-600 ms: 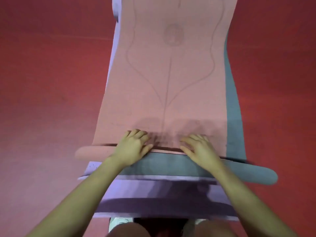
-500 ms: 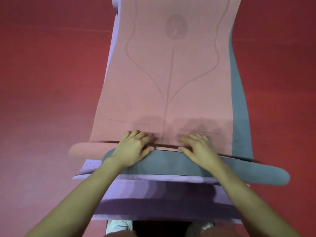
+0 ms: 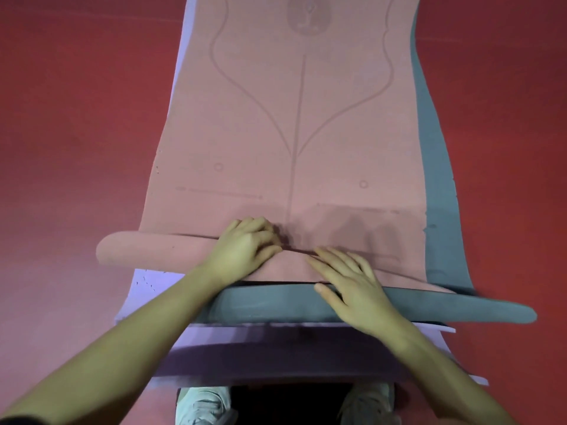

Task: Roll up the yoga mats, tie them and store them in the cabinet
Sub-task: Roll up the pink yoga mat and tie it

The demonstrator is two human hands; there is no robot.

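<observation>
1. The pink yoga mat (image 3: 294, 133) lies lengthwise up the middle of the frame, its near end curled into a short roll (image 3: 153, 251) at centre left.
2. The left hand (image 3: 245, 250) rests on that roll with fingers curled over its far edge, gripping it; half a second ago it sat the same way, slightly lower on the roll.
3. The right hand (image 3: 352, 283) lies flat, fingers straight and spread, pressing on the pink roll, with the thumb touching the grey mat's (image 3: 435, 167) rolled end; earlier its fingers were more bent.
4. More pink now shows between the hands than before, where grey showed.
5. A lilac mat (image 3: 147, 286) lies beneath both, on the red floor (image 3: 76, 133).
6. Pale shoes (image 3: 202, 406) show at bottom centre.
</observation>
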